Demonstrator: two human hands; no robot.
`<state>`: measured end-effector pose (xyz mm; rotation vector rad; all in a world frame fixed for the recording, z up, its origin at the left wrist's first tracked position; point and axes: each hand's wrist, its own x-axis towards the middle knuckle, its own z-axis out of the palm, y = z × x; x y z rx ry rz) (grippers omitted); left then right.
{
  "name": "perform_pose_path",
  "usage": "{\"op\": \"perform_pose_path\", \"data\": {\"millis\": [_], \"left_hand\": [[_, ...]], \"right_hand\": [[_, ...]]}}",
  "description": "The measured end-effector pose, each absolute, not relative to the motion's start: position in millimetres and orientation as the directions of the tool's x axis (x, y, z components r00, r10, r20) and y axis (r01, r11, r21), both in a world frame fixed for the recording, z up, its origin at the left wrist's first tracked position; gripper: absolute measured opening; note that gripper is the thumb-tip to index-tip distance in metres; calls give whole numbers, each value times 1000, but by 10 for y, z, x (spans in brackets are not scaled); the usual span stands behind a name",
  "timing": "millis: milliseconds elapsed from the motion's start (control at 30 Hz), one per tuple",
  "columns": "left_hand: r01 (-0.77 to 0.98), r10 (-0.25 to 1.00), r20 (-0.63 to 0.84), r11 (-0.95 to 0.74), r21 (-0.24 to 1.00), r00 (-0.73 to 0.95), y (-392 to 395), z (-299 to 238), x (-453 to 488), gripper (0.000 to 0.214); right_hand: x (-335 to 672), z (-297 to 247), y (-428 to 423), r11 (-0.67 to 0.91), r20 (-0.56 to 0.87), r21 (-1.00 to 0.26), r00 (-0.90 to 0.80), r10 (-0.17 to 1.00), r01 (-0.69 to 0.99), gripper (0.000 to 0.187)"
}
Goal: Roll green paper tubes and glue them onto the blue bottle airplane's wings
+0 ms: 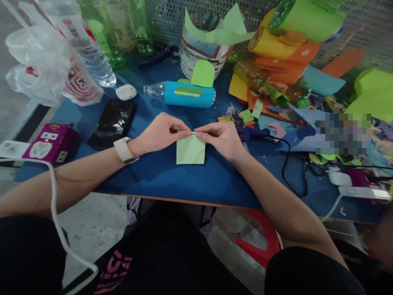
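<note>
Both my hands pinch the top edge of a small light green paper (pixel 190 150) over the blue table (pixel 159 176). My left hand (pixel 161 133), with a white watch on its wrist, grips the edge's left part between thumb and fingers. My right hand (pixel 221 139) grips the right part, fingertips almost meeting the left ones. The paper's top edge looks folded over and the rest hangs down toward the table. Just beyond lies a plastic bottle wrapped in blue paper (pixel 184 94) with green pieces stuck on it.
A black phone (pixel 112 122), a white earbud case (pixel 126 91) and a purple power strip (pixel 49 143) lie at left. Bottles and a plastic bag (pixel 46 65) stand at back left. Coloured paper scraps (pixel 276 61), a blue glue gun (pixel 251 132) and black cable (pixel 291 168) crowd the right.
</note>
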<state>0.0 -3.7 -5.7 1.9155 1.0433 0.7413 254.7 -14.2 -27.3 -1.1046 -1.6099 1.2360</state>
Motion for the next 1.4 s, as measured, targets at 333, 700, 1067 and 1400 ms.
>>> {"op": "perform_pose_path", "data": {"millis": [333,700,1067,1400], "left_hand": [[339,865,76,-273,900,496,-34,-55,-1,31],[368,858,101,-318,874,503,-50,-100,15,32],[320,860,66,-258,911,506,-58,-58,18,26],[264,874,13,-161,951,486,-48,-105,20,29]], "right_hand": [[2564,-319,-141,122,75,-984,-327,942,128,27],[2563,-315,-130,197,142,-967,-300,943,164,24],[2548,-276,-160,177,127,-973,-300,945,147,22],[2540,-281,-154,159,111,-977,-298,948,141,27]]}}
